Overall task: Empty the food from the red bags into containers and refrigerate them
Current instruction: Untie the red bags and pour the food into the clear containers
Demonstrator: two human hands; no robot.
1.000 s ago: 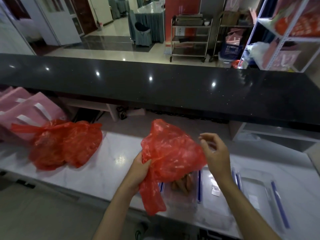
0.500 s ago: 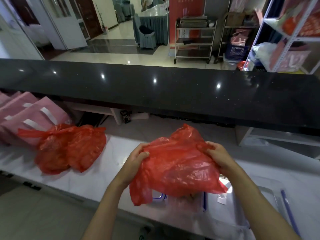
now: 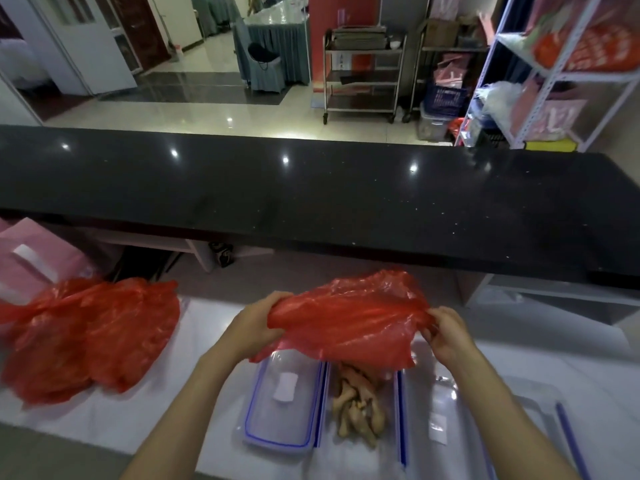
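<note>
I hold a red plastic bag (image 3: 349, 320) stretched flat between both hands, above a clear container (image 3: 397, 393) with blue clips. My left hand (image 3: 258, 323) grips the bag's left edge and my right hand (image 3: 446, 336) pinches its right edge. Pale brown pieces of food (image 3: 358, 407) lie in the container below the bag. A clear lid with blue trim (image 3: 282, 405) lies to the container's left. Two more full red bags (image 3: 86, 337) sit on the white counter at the left.
Another clear container or lid (image 3: 540, 431) lies at the right on the white marble counter (image 3: 207, 355). A raised black counter (image 3: 311, 199) runs across behind. Pink paper bags (image 3: 31, 261) stand at the far left. Shelving and carts stand beyond.
The bag went from hanging in my left hand to being held by both hands and lifted flat. The food now lies uncovered in the container below.
</note>
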